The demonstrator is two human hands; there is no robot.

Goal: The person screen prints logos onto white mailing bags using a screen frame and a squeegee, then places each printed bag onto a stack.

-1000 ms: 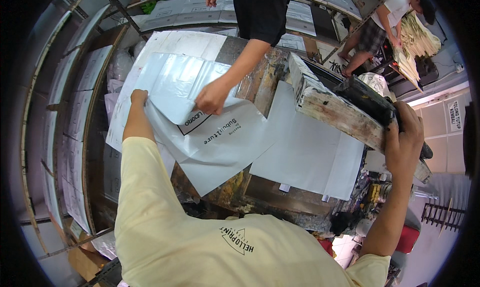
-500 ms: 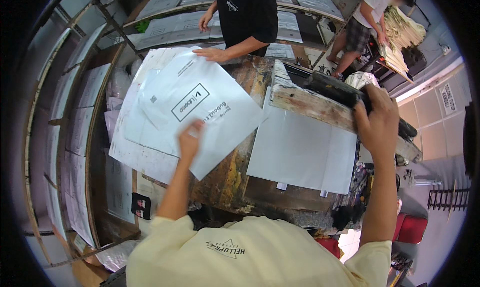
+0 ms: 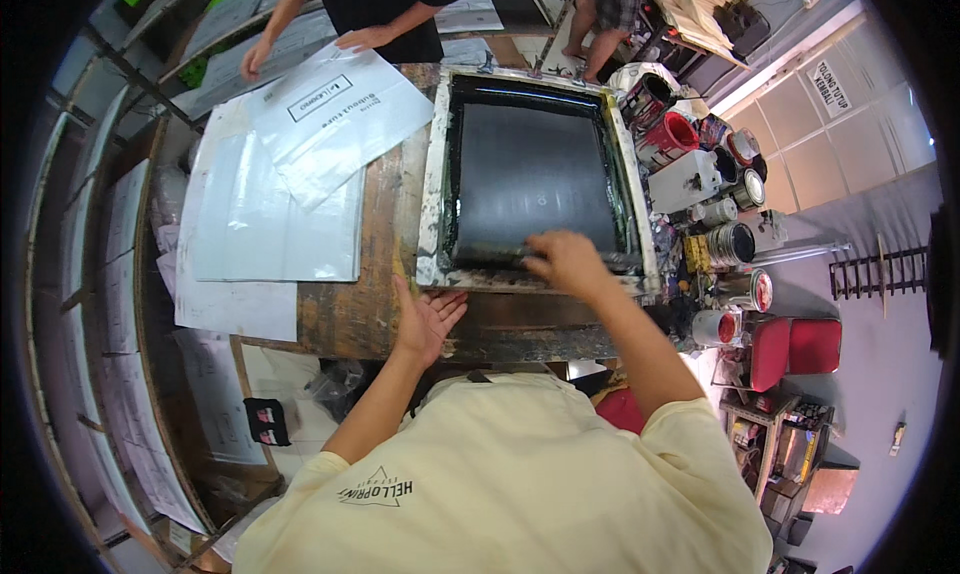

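Note:
A screen-printing frame (image 3: pixel 432 209) lies flat on the stained wooden table, its dark mesh (image 3: pixel 535 169) facing up. My right hand (image 3: pixel 568 262) is closed on a dark squeegee (image 3: pixel 490 258) at the near end of the mesh. Beside the frame's near left corner is my left hand (image 3: pixel 430 319), palm up with fingers spread and nothing in it; whether it touches the frame I cannot tell. Left of the frame, a printed white plastic bag (image 3: pixel 345 124) lies partly over a stack of blank bags (image 3: pixel 280 224). A co-worker's hand (image 3: pixel 365 39) is at the printed bag's far edge.
Ink cans and pots (image 3: pixel 735 242) crowd the frame's right side. Drying racks (image 3: pixel 150 324) with flat white sheets stand at the left and far side. A red chair (image 3: pixel 800 349) is at the right, and a second person (image 3: pixel 610 9) stands at the back.
The raised frame has come down flat, hiding the white bag under it. My left hand has left the printed bag and moved to the frame's near corner. The printed bag has shifted away.

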